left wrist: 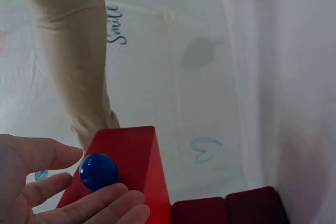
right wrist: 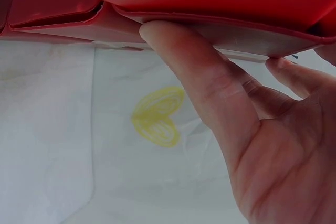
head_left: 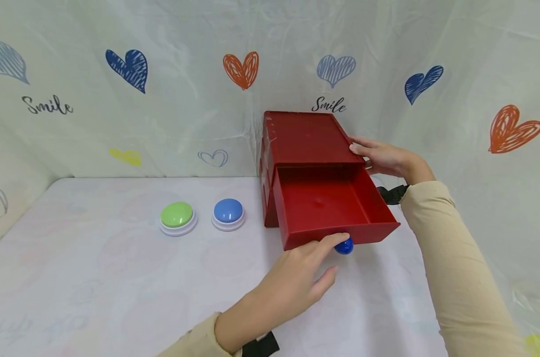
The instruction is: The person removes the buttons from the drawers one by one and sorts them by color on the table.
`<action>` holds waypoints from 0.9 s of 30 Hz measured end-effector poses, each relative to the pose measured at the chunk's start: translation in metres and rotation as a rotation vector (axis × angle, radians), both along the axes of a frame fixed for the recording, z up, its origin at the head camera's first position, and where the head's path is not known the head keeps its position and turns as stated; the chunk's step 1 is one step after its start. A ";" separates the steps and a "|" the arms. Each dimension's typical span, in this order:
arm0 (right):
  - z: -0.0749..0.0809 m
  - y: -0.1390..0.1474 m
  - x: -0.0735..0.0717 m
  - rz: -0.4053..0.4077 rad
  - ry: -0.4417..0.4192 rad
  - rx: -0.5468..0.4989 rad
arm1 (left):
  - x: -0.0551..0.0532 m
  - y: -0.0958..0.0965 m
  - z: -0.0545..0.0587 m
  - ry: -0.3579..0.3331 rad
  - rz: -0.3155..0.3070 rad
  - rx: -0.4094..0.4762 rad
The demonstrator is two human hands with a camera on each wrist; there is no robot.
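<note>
A red cabinet stands against the back, right of the middle in the head view. Its upper drawer is pulled out, and the bare red floor inside shows. A round blue knob sits on the drawer's front. My left hand is at that knob, index fingertip by its top and thumb apart; the left wrist view has the loosely spread fingers around the knob. My right hand rests against the cabinet's right side near the top, its thumb extended along the red edge.
Left of the cabinet on the white table are a blue push button and a green push button, both on white bases. A cloth printed with hearts hangs behind the table.
</note>
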State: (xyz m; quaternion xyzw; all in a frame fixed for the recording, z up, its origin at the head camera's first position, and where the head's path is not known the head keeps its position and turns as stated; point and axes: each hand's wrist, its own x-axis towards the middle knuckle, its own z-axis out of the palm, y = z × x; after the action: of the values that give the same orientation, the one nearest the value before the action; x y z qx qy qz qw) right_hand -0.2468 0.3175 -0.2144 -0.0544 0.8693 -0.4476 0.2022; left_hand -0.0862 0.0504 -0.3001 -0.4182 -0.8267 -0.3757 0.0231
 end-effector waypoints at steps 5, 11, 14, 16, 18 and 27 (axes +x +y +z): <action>0.000 0.000 0.000 0.001 0.000 -0.002 | -0.005 0.007 -0.002 -0.005 0.009 -0.020; 0.000 0.000 0.000 0.000 0.002 0.003 | -0.009 0.015 -0.003 0.033 0.005 -0.014; 0.000 0.000 0.000 0.001 0.003 0.009 | -0.011 0.017 -0.002 0.037 0.010 -0.011; 0.000 0.000 0.000 0.001 0.005 0.010 | -0.012 0.018 -0.001 0.034 0.015 -0.012; 0.000 0.000 0.000 0.001 0.004 0.007 | -0.013 0.018 -0.001 0.025 0.022 -0.016; 0.000 0.000 -0.001 -0.005 0.001 -0.003 | -0.018 0.018 -0.002 0.038 0.055 0.047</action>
State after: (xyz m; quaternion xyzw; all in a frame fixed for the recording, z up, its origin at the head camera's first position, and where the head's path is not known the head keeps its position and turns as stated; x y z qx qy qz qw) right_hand -0.2477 0.3176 -0.2147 -0.0529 0.8688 -0.4495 0.2008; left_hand -0.1041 0.0683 -0.3019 -0.4017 -0.8282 -0.3863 0.0589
